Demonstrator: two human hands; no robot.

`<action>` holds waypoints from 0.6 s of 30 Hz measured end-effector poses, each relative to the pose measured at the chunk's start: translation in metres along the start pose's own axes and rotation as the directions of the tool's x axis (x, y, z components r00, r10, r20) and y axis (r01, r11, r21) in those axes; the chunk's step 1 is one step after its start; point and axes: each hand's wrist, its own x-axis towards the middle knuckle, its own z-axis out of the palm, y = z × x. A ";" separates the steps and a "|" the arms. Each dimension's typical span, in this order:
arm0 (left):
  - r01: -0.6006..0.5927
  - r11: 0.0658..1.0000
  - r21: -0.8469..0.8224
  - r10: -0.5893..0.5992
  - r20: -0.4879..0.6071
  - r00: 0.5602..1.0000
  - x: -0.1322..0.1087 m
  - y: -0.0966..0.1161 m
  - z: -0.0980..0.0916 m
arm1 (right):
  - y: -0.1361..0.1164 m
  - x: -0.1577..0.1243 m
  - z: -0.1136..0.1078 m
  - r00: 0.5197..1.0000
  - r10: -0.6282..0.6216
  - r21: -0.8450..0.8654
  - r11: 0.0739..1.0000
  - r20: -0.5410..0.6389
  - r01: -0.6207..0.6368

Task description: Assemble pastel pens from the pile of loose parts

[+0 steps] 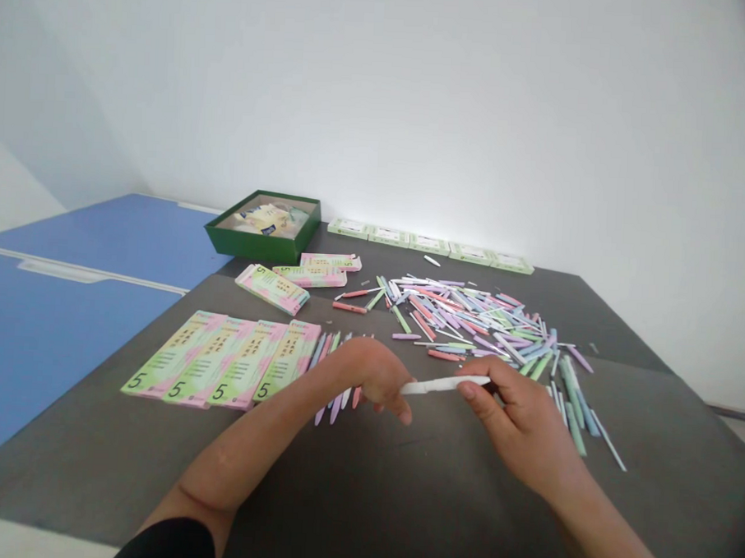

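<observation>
A white pen [443,385] spans the gap between my two hands above the dark table, with a joint line showing on its barrel. My right hand [515,413] pinches its right end between thumb and fingers. At the other end, my left hand [385,382] is closed on the pen; its fingers are mostly hidden behind the back of the hand. Under and beyond my left wrist lies a row of pastel pens [336,405], partly covered by the forearm. A large loose heap of coloured pen parts and thin refills [463,316] spreads behind my right hand.
Flat green-and-pink printed boxes [221,363] overlap at left, with several more boxes [273,287] behind them. A green box [256,245] holding packets stands at the back left. Pale green boxes [429,242] line the table's back edge by the wall.
</observation>
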 end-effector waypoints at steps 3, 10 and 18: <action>-0.002 1.000 -0.001 0.002 0.002 1.000 0.002 -0.001 0.000 | 0.001 -0.002 -0.001 1.000 0.005 -0.005 1.000 -0.008 -0.005; -0.010 1.000 0.008 0.010 0.016 1.000 0.003 0.000 0.000 | 0.003 -0.005 0.000 1.000 -0.005 -0.002 1.000 -0.008 0.005; 0.023 0.999 0.031 -0.023 -0.003 1.000 0.000 0.005 0.000 | 0.001 -0.008 0.002 0.999 -0.035 0.047 0.998 0.006 0.035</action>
